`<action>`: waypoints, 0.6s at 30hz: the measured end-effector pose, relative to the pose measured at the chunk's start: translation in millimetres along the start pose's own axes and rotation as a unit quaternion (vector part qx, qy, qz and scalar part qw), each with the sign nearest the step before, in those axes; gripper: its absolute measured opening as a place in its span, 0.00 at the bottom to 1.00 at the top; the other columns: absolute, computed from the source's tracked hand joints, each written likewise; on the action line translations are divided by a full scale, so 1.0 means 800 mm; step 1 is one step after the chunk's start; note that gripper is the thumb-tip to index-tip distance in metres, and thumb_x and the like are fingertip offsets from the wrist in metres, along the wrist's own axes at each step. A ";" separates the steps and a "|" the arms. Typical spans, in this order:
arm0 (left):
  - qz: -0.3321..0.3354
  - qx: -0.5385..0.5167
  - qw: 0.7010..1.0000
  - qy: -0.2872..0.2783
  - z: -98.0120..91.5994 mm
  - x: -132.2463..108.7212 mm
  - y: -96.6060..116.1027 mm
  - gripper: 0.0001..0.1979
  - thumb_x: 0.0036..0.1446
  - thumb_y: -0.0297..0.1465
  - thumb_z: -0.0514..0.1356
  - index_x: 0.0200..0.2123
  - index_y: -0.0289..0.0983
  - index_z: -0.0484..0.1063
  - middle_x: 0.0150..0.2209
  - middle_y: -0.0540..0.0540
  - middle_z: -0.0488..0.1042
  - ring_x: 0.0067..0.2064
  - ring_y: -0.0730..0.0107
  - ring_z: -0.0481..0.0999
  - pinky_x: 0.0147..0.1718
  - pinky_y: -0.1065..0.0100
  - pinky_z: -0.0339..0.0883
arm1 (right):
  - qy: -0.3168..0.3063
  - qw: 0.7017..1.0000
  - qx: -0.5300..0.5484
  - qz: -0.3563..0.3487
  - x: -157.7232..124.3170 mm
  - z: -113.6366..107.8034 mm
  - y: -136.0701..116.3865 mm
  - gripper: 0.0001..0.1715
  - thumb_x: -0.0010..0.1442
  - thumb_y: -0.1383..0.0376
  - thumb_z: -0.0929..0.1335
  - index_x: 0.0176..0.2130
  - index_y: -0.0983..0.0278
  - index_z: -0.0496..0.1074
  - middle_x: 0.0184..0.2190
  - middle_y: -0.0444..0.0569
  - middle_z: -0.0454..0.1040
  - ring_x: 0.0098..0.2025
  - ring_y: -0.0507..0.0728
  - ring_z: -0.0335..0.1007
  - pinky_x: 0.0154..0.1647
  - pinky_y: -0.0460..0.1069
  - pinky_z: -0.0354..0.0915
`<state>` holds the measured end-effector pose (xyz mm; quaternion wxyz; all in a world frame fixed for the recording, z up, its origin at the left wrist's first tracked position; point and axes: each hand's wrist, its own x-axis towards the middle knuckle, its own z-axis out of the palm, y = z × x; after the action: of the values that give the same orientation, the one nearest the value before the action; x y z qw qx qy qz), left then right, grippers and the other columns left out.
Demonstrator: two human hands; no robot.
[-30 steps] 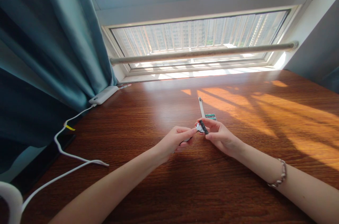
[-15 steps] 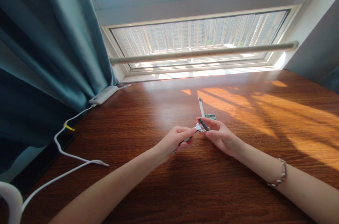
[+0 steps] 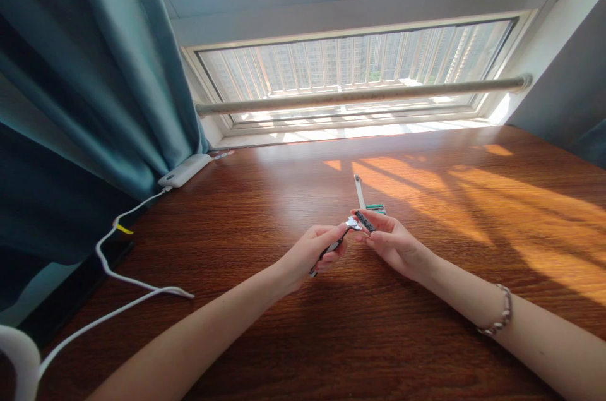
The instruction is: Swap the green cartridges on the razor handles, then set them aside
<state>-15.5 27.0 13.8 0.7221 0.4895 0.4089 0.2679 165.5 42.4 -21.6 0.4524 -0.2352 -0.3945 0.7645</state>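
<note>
Fingers of the left hand (image 3: 315,256) wrapped round a slim black-and-silver handle (image 3: 331,249), thumb on top. Clock datum: gap between the hands, 12 toward the window. Handle's tail end protrudes toward 8; its bright metal head (image 3: 353,223) points to about 2, just beside the other hand's piece. Contact between the two: cannot tell.

Right hand (image 3: 395,243), at 4, thumb and fingertips pinching a short black strip (image 3: 364,221), tilted, long axis roughly 10 to 4. Bead-like bracelet (image 3: 505,311) on that forearm, farther out at 4.

On the brown wooden desktop (image 3: 265,199): pale narrow bar (image 3: 358,189) at 12; green-edged packet (image 3: 376,207) at 2, partly behind the right fingers. White box (image 3: 187,170) between 9 and 10, white cable (image 3: 175,290) attached. Blue curtain (image 3: 104,60) at 10; window (image 3: 331,66) at 12.
</note>
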 end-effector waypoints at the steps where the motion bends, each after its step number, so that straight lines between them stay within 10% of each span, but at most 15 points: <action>1: 0.001 -0.002 1.000 -0.002 0.000 0.000 0.000 0.20 0.54 0.46 0.50 0.23 0.34 0.61 0.14 0.57 0.50 0.15 0.83 0.45 0.14 0.75 0.36 | -0.003 1.000 0.002 0.000 0.000 0.000 0.000 0.23 0.44 0.68 0.73 0.42 0.58 0.73 0.41 0.45 0.74 0.43 0.52 0.67 0.46 0.47 0.59; 18: 0.020 -0.092 0.995 0.036 -0.006 0.009 0.000 0.16 0.55 0.42 0.51 0.24 0.35 0.59 0.14 0.57 0.52 0.14 0.84 0.46 0.13 0.76 0.36 | -0.021 1.000 -0.002 0.000 0.001 -0.004 0.007 0.21 0.46 0.67 0.72 0.42 0.61 0.72 0.42 0.49 0.72 0.38 0.51 0.68 0.42 0.47 0.60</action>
<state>-16.3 35.1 10.4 0.7432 0.4193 0.3985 0.3362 164.7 43.0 -28.4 0.4436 -0.2198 -0.4059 0.7682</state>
